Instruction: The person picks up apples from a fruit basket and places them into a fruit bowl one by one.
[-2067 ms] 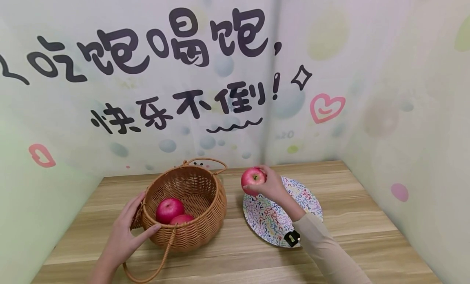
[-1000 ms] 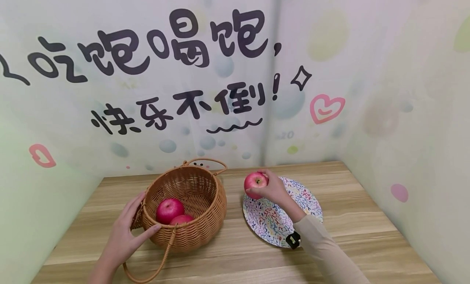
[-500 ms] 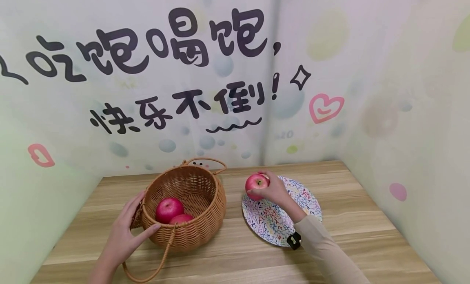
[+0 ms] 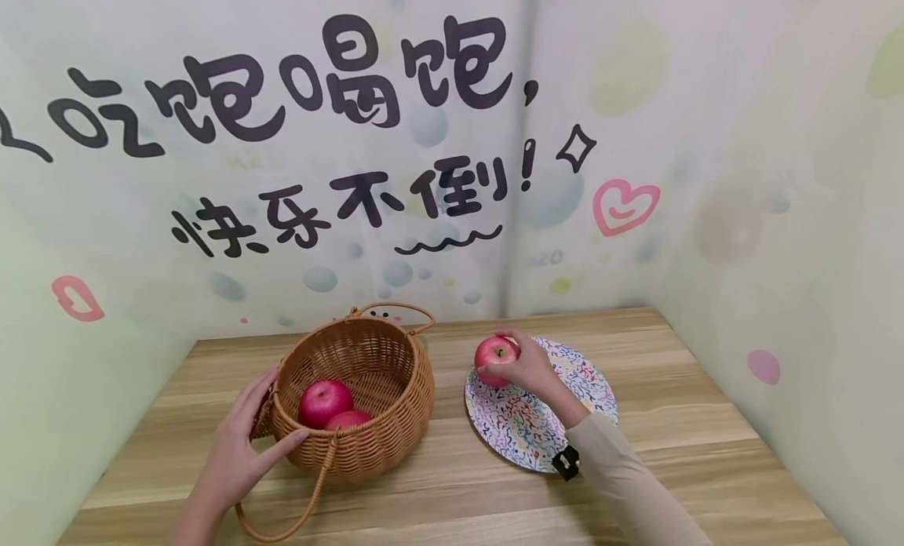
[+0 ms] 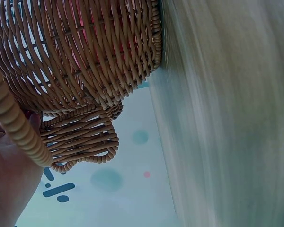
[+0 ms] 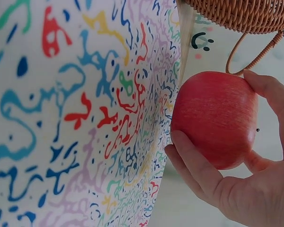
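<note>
The fingers (image 4: pixel 249 401) of the left hand (image 4: pixel 231 456) lie nearly straight along the left side of a basket (image 4: pixel 395 444), with the thumb set apart over the near rim. On that near side, a loop handle (image 5: pixel 17 122) hangs down toward the table (image 4: pixel 452 507). The basket is round and woven from thin brown strips, with small gaps between them. A little woven flap (image 5: pixel 83 137) sticks out beside the left hand. Inside, two red apples (image 4: pixel 325 403) sit together at the near left, and there is plenty of room behind them.

A strip of table separates the basket from a flat, round plate (image 4: pixel 512 424). The plate is white, with squiggles in blue, red, yellow, green and purple. A tan sleeve (image 4: pixel 621 467) crosses its near right edge. The right hand (image 4: pixel 530 369) has its thumb and fingers clamped on a shiny red apple (image 6: pixel 215 118), at the plate's far left edge. It is hard to tell if this apple touches the plate. Its skin is smooth, with pale streaks.

Striped wood spreads out to the right. Behind the table's far edge stands a pale wall (image 4: pixel 593 271) with black writing and spots.
</note>
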The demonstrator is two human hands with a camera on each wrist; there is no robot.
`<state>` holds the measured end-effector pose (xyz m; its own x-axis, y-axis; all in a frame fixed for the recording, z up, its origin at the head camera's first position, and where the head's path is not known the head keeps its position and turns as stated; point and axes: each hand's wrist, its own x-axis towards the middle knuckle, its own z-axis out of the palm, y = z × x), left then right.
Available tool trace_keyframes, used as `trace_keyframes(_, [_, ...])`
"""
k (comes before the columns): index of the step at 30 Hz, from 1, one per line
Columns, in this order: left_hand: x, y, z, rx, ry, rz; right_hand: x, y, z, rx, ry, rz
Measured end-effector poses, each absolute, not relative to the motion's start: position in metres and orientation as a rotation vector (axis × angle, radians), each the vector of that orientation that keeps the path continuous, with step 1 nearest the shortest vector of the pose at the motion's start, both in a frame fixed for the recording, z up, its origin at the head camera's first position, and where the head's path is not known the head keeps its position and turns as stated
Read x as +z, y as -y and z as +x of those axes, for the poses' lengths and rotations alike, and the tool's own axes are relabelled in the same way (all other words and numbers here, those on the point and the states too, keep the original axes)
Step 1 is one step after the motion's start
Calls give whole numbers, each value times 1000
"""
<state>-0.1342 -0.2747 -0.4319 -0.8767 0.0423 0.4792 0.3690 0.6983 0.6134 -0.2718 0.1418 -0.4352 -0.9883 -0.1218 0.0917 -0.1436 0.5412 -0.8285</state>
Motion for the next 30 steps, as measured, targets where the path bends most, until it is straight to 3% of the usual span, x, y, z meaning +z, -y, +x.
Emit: trace_keyframes(30, [-431,274,-134,-1024,2484,-311,-447,-143,-278,1425,2797,171])
